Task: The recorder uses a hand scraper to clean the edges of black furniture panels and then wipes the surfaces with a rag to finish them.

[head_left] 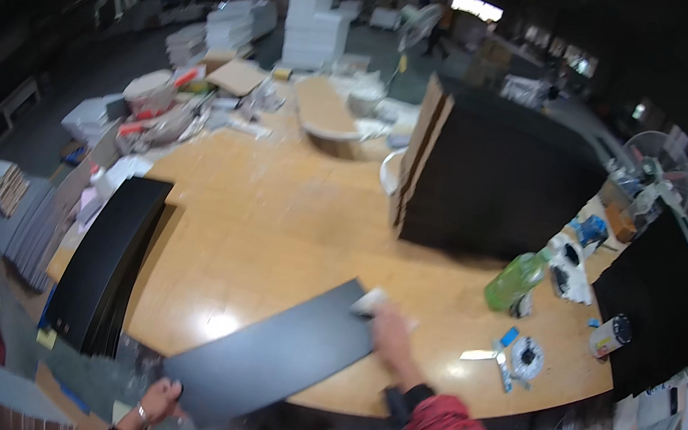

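A long, flat dark grey panel (277,353) lies slantwise over the near edge of the table, its left end jutting past the edge. My left hand (160,400) grips that end at the near corner, fingers closed on it. At the panel's far right end, my right hand (390,335) presses a crumpled white cloth (368,301) against the corner; motion blurs the fingers a little. To the left stands a stack of black panels (107,263), leaning along the table's side.
On the wooden table (272,213), a big stack of black boards (502,182) stands at the back right. Nearer are a green bottle (516,281), a tape roll (527,358), a white jar (611,337) and another black board (663,302). Clutter with a white bucket (149,92) fills the back left.
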